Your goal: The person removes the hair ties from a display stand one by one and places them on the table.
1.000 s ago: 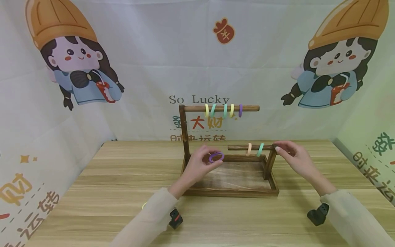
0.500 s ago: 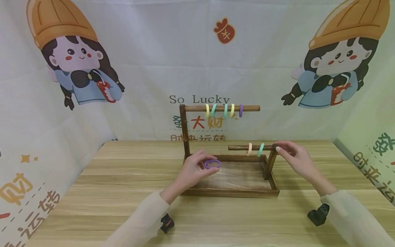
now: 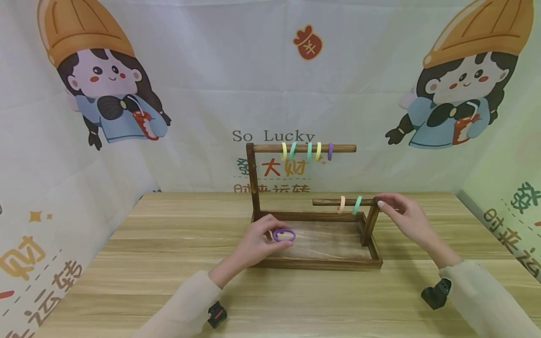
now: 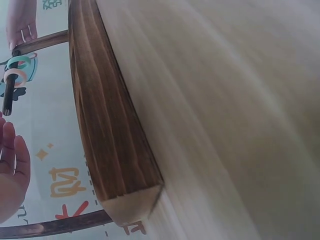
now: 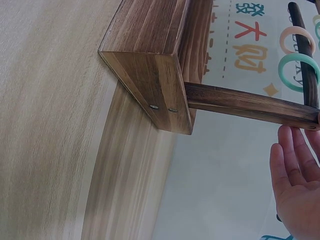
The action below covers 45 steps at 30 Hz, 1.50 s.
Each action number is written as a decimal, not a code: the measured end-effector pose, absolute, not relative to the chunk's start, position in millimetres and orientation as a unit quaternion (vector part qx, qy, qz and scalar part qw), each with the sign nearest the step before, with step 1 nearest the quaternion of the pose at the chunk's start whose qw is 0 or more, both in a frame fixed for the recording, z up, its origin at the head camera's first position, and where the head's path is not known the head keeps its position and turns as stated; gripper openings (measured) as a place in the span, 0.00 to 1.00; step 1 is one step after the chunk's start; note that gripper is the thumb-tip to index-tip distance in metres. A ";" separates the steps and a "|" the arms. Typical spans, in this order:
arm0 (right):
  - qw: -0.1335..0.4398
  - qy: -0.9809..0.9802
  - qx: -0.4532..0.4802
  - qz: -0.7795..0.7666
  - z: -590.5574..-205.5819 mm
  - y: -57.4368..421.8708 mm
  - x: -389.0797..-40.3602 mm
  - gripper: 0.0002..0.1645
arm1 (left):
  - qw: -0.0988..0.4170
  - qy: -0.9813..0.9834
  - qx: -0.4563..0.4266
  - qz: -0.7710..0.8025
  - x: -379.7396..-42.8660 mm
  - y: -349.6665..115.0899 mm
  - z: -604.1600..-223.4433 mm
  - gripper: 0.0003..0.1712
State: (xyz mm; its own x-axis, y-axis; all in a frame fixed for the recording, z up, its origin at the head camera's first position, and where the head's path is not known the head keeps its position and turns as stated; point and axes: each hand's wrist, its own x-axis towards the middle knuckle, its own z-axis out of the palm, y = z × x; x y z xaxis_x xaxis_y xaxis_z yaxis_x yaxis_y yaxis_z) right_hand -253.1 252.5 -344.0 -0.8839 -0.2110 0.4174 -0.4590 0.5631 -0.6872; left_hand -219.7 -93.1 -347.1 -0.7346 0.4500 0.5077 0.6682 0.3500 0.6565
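My left hand [image 3: 255,239] pinches a purple ring [image 3: 279,240] between thumb and fingertips, above the left part of a dark wooden rack's tray [image 3: 321,263]. In the left wrist view only some fingers [image 4: 14,160] show, at the left edge. My right hand [image 3: 403,216] holds the top of the rack's short post [image 3: 370,223], thumb in front and fingers behind. From that post a low rod [image 3: 323,202] runs left, carrying a peach ring [image 3: 342,204] and a teal ring [image 3: 357,205]. The right wrist view shows the fingers [image 5: 295,155] at the rod's base.
A taller post [image 3: 254,183] at the rack's left bears an upper rod [image 3: 346,148] with several yellow, teal and purple rings. The rack stands on a wood-grain table [image 3: 169,234]. Behind hangs a printed cloth [image 3: 211,84], and more cloth encloses both sides.
My left hand has drawn down and to the left, away from the low rod's free end, with the purple ring in its fingers. The right hand stays on the post.
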 end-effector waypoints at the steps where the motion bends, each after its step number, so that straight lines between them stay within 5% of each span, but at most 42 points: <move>1: 0.145 -0.872 0.192 0.426 -344.0 252.5 -253.2 0.20 | 0.118 -0.812 -0.349 -0.453 -222.6 -95.3 -352.4 0.15; 19: 0.150 -0.873 0.189 0.423 -341.8 251.2 -251.7 0.21 | 0.073 -0.821 -0.380 -0.420 -221.7 -128.7 -387.7 0.23; 45: 0.144 -0.874 0.184 0.427 -346.4 253.1 -255.6 0.20 | -0.020 -0.883 -0.361 -0.299 -205.6 -171.1 -398.5 0.18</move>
